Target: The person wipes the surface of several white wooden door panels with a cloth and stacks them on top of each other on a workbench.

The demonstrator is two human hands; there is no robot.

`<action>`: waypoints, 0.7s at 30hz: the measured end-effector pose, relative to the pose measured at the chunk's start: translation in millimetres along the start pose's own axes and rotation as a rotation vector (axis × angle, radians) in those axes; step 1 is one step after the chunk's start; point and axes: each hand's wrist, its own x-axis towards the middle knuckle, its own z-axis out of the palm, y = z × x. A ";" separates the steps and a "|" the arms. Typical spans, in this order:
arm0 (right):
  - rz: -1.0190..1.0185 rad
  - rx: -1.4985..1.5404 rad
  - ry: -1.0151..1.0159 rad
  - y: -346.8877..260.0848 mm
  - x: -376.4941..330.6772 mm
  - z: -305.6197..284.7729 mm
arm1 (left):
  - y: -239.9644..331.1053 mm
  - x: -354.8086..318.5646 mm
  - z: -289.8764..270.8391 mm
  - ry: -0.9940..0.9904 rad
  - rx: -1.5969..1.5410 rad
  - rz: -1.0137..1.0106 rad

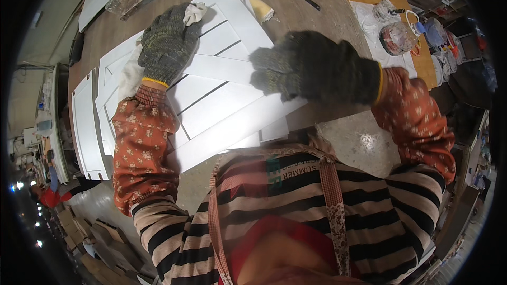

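On the white slatted panel, the left hand presses a white rag, fingers closed on it at eleven o'clock. The right hand, half-curled and empty, steadies the panel's three o'clock edge. Overhanging the counter, the panel could tip.

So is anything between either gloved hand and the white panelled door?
Nothing for the right hand: it rests directly on the white panelled door. Under the left hand a white cloth sits between glove and panel.

Head view, steeply down, close over workbench.
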 end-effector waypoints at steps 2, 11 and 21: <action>0.054 0.038 0.072 -5.8 -10.7 8.1 | 1.7 0.0 0.8 -0.006 0.002 -0.001; 0.379 0.319 -0.316 -18.7 4.5 -11.3 | -7.7 -3.4 3.9 -0.016 0.040 -0.011; 0.271 -0.054 0.031 -31.3 -2.8 5.6 | 2.7 1.1 -0.9 -0.048 0.042 -0.047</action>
